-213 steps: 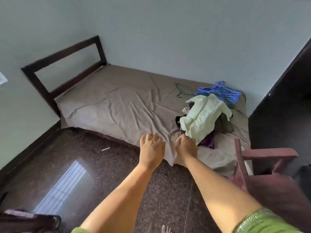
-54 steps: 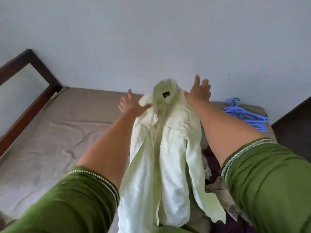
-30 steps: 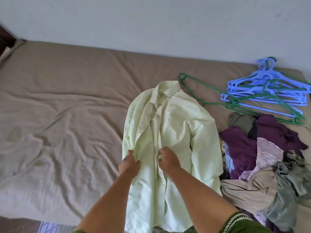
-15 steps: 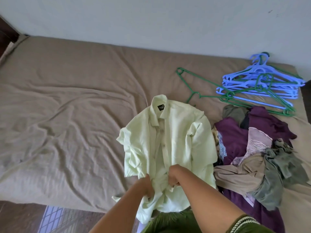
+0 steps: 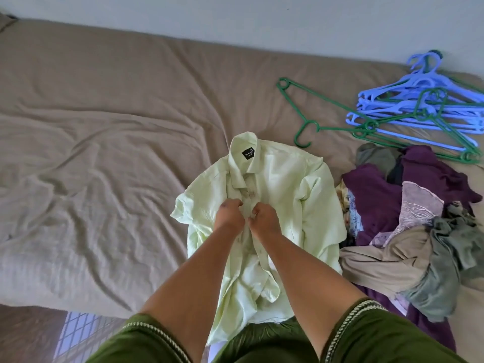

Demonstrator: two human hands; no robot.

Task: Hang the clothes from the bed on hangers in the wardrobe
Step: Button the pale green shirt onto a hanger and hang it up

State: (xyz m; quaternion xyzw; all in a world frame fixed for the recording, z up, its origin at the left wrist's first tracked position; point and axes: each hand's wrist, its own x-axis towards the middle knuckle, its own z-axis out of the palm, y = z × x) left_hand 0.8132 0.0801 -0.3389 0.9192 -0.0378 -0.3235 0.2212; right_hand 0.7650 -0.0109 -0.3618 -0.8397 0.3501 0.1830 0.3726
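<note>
Brown bedsheet [image 5: 104, 142] is carrying the pale green shirt [image 5: 285, 189], lying collar-up just left of the clothes pile [image 5: 408, 224]. Left hand [image 5: 229, 214] and right hand [image 5: 264, 218] are both pinching its button placket; undoing buttons fully should be easing the green hanger [image 5: 322, 111] in.

Shirt [image 5: 282, 195]: pale lime green, black collar label. Bedsheet [image 5: 104, 127]: plain taupe. Hangers [image 5: 419, 106]: lavender-blue and green. Clothes pile [image 5: 408, 218]: purple, grey-green, beige, lilac print. Sleeves [image 5: 387, 334]: olive, white-patterned trim.
</note>
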